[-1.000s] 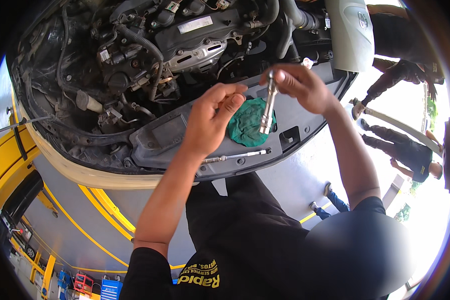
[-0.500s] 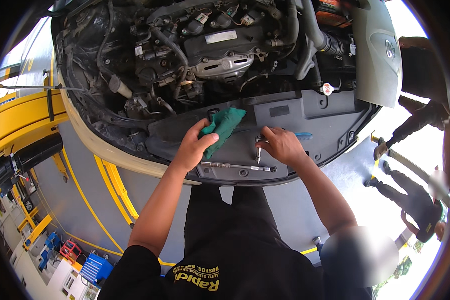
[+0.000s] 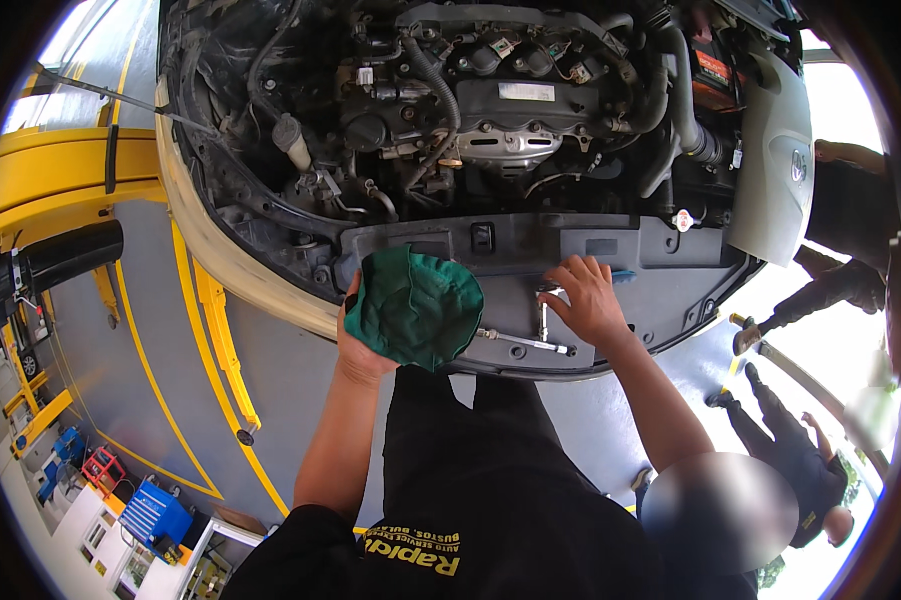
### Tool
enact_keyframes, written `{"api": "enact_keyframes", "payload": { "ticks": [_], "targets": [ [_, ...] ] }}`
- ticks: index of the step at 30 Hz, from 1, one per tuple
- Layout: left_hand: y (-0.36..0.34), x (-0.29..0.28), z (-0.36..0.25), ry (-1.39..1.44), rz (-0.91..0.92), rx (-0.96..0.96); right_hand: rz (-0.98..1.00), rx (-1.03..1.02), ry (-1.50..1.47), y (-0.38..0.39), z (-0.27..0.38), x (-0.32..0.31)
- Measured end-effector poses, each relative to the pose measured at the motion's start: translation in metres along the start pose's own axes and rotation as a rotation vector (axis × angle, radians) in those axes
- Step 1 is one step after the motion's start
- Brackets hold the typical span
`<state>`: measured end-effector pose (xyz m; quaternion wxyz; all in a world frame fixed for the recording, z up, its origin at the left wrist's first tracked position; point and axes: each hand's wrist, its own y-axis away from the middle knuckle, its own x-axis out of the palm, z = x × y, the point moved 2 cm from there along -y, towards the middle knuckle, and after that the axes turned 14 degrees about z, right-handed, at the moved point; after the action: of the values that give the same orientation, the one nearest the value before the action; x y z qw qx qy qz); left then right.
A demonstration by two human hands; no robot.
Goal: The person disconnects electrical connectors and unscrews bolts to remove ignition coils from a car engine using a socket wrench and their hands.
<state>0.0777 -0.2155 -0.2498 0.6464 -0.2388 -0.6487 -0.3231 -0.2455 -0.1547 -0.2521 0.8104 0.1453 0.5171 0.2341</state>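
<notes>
Clock: 12 at the top of the view, centred between the hands.
Green cloth (image 3: 415, 312): at 9 o'clock, held over the near edge of the dark panel (image 3: 660, 300).
Left hand (image 3: 363, 354): fingers clamped on the cloth's 8 o'clock side, mostly hidden behind it.
Right hand (image 3: 592, 306): at 3 o'clock, fingers bent over the upper end of the short chrome tool (image 3: 543, 322); pinched or merely resting, cannot tell.
Long chrome tool (image 3: 550, 346): lies on the panel at 6 o'clock, beside the short one's lower end; contact uncertain.
Handling, judged: best to steady the short tool by its upper end, laying it flat so it cannot roll toward the engine bay (image 3: 510, 150) at 12; gather the cloth's loose edge into the palm, clear of the tools.
Count, hands: 2.
Count, cloth: 1.
Count, chrome tools: 2.
Count, blue-ended item (image 3: 623, 276): 1, just beyond the right hand; partly covered.
Count, red-and-white cap (image 3: 682, 220): 1, at 2 o'clock.
</notes>
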Motion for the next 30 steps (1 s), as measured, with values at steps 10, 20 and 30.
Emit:
{"api": "enact_keyframes", "payload": {
  "ticks": [10,20,30],
  "targets": [
    [-0.019,0.012,-0.019,-0.134,-0.081,-0.037,-0.11,0.089,-0.14,-0.087,0.044,-0.068],
    [-0.049,0.037,0.008,-0.265,-0.269,-0.413,-0.236,-0.02,-0.474,-0.016,0.134,-0.074],
    [-0.055,0.085,0.061,-0.403,-0.104,-0.812,-0.653,-0.046,-1.398,0.188,0.112,-0.088]
  ]
}}
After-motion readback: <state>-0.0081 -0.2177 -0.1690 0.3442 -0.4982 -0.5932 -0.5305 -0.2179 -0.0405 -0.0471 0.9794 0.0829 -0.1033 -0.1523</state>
